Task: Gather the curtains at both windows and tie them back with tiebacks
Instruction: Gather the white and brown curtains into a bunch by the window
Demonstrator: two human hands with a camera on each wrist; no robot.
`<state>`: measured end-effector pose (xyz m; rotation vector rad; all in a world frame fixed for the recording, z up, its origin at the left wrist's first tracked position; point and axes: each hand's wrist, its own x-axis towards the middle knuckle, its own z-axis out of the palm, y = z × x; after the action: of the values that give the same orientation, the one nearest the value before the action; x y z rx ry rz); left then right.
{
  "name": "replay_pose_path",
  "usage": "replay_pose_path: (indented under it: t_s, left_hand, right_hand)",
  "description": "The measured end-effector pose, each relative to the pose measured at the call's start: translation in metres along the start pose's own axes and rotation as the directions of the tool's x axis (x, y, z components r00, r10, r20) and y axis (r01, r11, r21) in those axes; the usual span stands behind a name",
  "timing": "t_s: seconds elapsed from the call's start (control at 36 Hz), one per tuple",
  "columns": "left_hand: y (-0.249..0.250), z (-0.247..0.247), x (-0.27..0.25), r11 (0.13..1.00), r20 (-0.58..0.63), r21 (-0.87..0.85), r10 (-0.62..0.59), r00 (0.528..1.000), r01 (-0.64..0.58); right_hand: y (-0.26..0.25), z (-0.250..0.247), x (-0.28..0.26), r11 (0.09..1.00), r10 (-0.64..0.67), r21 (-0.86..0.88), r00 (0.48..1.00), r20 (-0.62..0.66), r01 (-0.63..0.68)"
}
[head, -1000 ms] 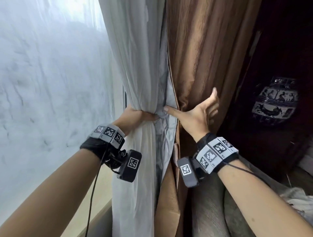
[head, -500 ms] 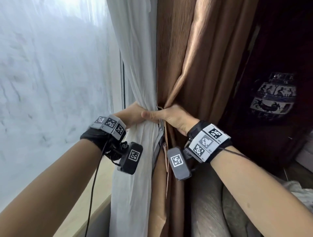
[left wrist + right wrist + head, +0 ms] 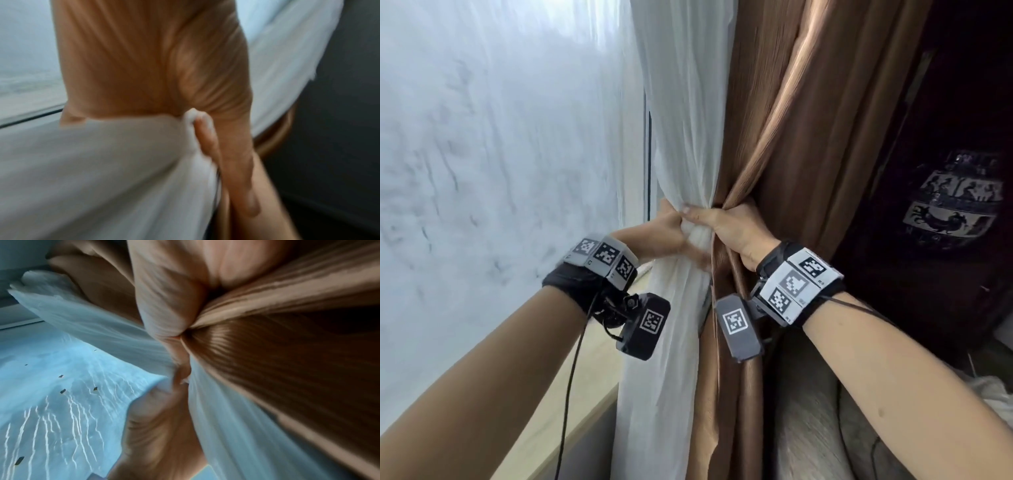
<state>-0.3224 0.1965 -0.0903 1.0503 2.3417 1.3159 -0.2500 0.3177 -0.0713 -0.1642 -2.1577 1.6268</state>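
White curtain: the white curtain hangs just right of the window glass, drawn into a narrow waist at wrist height and flaring loose again below.
Brown curtain: the brown curtain hangs touching the white one on the side away from the glass, its folds converging on the same waist.
Left hand: the left hand comes at the waist from the glass side, fingers curled round the white cloth — they go behind the bundle and are hidden in the head view.
Left wrist view: blurred; one of the fingers lies along the white cloth, its tip at the knot of gathers, with brown cloth fanning out above it.
Right hand: the right hand clamps the waist from the side away from the glass, thumb lying across the front of the white cloth towards the left hand, the other fingers wrapped behind the brown folds.
Right wrist view: brown folds and white folds radiate from one pinch point at the heel of the hand; fingertips not shown.
Hands together: touching or nearly so at the waist — both curtains are held between them as one bundle.
Beside the brown curtain: a dark patterned vase stands well away from the glass, in shadow.
Below the glass: a pale sill.
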Motion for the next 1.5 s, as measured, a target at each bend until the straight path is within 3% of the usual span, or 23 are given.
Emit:
replay_pose_path:
  t_s: [0.06,0.11,0.19,0.36,0.44,0.53,0.61,0.69,0.81,0.86,0.94,1.06,1.25,1.33,1.39,1.5]
  left_hand:
    - [0.018,-0.014,-0.018,0.971,0.084,-0.233,0.073,0.994,-0.051]
    - [0.034,-0.028,-0.027,0.919,0.036,-0.372,0.154,0.987,-0.130]
    - [0.058,-0.021,-0.029,0.953,0.014,-0.278,0.130,0.991,-0.121]
    - [0.065,-0.002,-0.015,0.965,-0.057,-0.239,0.099,0.993,-0.110]
    - [0.057,0.006,-0.003,0.931,-0.247,-0.346,0.032,0.969,-0.119]
    - [0.058,0.011,0.000,0.902,-0.346,-0.410,-0.016,0.938,-0.136]
    - [0.057,0.010,0.003,0.878,-0.414,-0.459,-0.073,0.907,-0.138]
    - [0.054,0.007,0.005,0.863,-0.467,-0.477,-0.085,0.880,-0.170]
    - [0.048,0.001,0.008,0.865,-0.534,-0.458,-0.084,0.841,-0.204]
    - [0.046,0.000,0.009,0.863,-0.554,-0.462,-0.099,0.826,-0.206]
    - [0.044,-0.001,0.012,0.863,-0.552,-0.467,-0.113,0.826,-0.194]
    - [0.044,0.002,0.012,0.867,-0.540,-0.459,-0.099,0.836,-0.194]
    - [0.043,0.007,0.009,0.899,-0.396,-0.428,-0.096,0.913,-0.092]
    - [0.043,0.005,0.008,0.910,-0.354,-0.407,-0.082,0.932,-0.075]
    - [0.042,0.002,0.007,0.909,-0.348,-0.413,-0.100,0.932,-0.057]
    - [0.037,-0.004,0.006,0.895,-0.343,-0.444,-0.124,0.931,-0.045]
  right_hand:
    - [0.000,-0.008,-0.003,0.999,-0.016,0.037,0.999,0.051,0.014]
    - [0.000,-0.012,-0.008,0.997,-0.052,0.063,0.994,0.098,0.046]
    - [0.001,-0.013,-0.012,0.993,-0.116,0.052,0.985,0.129,0.110]
    - [0.004,-0.016,-0.007,0.994,-0.104,-0.009,0.959,0.265,0.111]
    - [0.007,-0.015,-0.005,0.991,-0.128,-0.003,0.966,0.222,0.132]
    - [0.010,-0.013,-0.002,0.993,-0.102,-0.039,0.983,0.152,0.110]
    - [0.014,-0.020,-0.003,0.982,0.035,-0.187,0.986,0.166,-0.004]
    - [0.023,-0.038,-0.008,0.963,0.200,-0.220,0.962,0.184,-0.158]
    - [0.039,-0.060,0.005,0.981,0.160,0.104,0.987,0.016,-0.161]
    - [0.038,-0.071,0.012,0.971,0.175,0.167,0.984,-0.018,-0.170]
    - [0.041,-0.077,0.024,0.979,0.163,0.132,0.986,-0.035,-0.157]
    - [0.050,-0.076,0.044,0.991,0.131,-0.001,0.979,-0.153,-0.133]
    - [0.044,-0.060,0.049,0.993,0.078,-0.091,0.997,0.012,-0.077]
    - [0.042,-0.057,0.047,0.969,0.246,-0.056,0.952,0.180,-0.240]
    - [0.042,-0.055,0.045,0.956,0.279,0.017,0.926,0.254,-0.292]
    - [0.039,-0.047,0.046,0.970,0.220,0.052,0.947,0.236,-0.238]
